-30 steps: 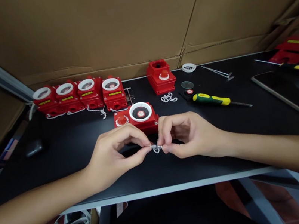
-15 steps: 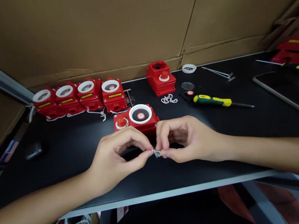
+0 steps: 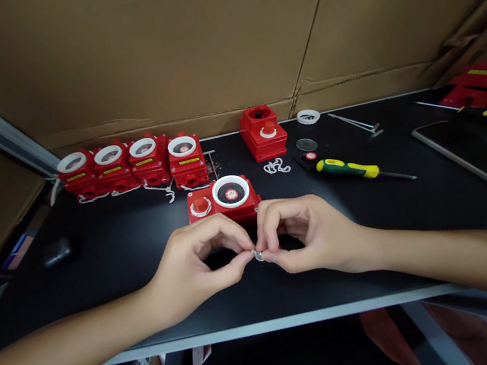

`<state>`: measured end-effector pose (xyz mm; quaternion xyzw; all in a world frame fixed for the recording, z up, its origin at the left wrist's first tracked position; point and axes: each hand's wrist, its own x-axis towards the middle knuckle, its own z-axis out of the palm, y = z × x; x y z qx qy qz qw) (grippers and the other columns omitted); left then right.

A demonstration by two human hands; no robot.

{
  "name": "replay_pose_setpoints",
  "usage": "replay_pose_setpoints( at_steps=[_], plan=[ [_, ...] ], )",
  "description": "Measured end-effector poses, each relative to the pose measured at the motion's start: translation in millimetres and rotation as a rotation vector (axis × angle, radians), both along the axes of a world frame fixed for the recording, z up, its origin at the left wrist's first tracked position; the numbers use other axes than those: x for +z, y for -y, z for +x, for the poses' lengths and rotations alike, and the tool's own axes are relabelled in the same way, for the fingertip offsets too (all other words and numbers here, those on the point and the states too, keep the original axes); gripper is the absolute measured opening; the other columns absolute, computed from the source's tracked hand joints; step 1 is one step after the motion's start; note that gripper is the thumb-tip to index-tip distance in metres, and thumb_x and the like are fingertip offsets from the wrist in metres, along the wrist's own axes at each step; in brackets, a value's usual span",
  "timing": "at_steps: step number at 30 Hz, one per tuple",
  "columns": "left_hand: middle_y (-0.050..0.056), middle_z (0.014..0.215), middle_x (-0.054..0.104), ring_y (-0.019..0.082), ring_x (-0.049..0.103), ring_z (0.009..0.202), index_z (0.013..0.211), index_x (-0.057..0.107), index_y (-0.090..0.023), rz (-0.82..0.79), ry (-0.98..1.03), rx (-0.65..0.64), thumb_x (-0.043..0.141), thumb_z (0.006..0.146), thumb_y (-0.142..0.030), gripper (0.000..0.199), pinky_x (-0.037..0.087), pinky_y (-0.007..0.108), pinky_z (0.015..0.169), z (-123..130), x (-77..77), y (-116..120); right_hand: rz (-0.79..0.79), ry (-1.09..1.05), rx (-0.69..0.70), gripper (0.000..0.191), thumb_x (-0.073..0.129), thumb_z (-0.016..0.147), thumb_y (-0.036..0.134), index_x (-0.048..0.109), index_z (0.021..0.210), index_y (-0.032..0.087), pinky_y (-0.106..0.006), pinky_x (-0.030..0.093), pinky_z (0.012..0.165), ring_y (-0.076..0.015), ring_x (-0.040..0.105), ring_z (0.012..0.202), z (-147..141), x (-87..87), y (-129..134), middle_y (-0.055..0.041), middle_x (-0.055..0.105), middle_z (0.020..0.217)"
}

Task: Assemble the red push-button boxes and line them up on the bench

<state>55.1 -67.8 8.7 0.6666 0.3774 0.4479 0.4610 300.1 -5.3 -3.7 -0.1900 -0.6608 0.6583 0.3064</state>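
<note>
Head view: left hand (image 3: 187, 265), right hand (image 3: 323, 234) pinching tiny silvery-white piece (image 3: 259, 256), black bench (image 3: 317, 294), toward front edge (image 3: 270, 326); slack pinch risks drop.

Left forearm (image 3: 79, 341) bare, slanting up from lower left; right forearm (image 3: 457, 247) bare, angled in from the right edge. Both wrists nearly straight. Left hand (image 3: 195, 258): thumb and index finger arched into a pinch, tips pointing right. Right hand (image 3: 314, 236): matching pinch aimed left, thumb below, bent fingers above, the others curled toward the palm. The two pinches sit just beside each other, mid-view.
</note>
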Motion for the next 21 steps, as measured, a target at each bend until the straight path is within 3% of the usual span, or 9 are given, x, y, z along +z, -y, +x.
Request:
replay_pose_setpoints(
  at_steps=[6, 11, 21],
  plan=[
    [0.006, 0.099, 0.09, 0.017, 0.088, 0.091, 0.099, 0.083, -0.017, -0.104, 0.088, -0.048, 0.099, 0.09, -0.011, 0.02, 0.073, 0.023, 0.092, 0.4, -1.5, -1.9, 0.125, -0.031, -0.061, 0.018, 0.093, 0.086, 0.014, 0.077, 0.08, 0.018, -0.023, 0.065, 0.078, -0.0109, 0.076, 0.082, -0.6, 0.1, 1.5, -0.0042, 0.08, 0.092],
    [0.005, 0.098, 0.089, 0.015, 0.088, 0.089, 0.1, 0.081, -0.018, -0.204, 0.141, -0.048, 0.094, 0.094, -0.011, 0.016, 0.072, 0.022, 0.09, 1.9, -2.3, -1.9, 0.218, -0.047, -0.113, 0.018, 0.093, 0.083, 0.009, 0.079, 0.079, 0.019, -0.02, 0.062, 0.078, -0.0088, 0.076, 0.082, -1.0, -0.4, 2.2, -0.0023, 0.081, 0.09],
    [0.003, 0.092, 0.087, 0.016, 0.082, 0.084, 0.095, 0.078, -0.021, -0.162, 0.023, 0.001, 0.094, 0.093, -0.02, 0.016, 0.071, 0.027, 0.084, 1.3, -0.5, -0.4, 0.344, -0.053, -0.144, 0.023, 0.094, 0.083, 0.005, 0.077, 0.08, 0.02, -0.024, 0.063, 0.077, -0.0117, 0.075, 0.08, 2.7, -4.2, 1.4, -0.0033, 0.083, 0.091]
  ],
)
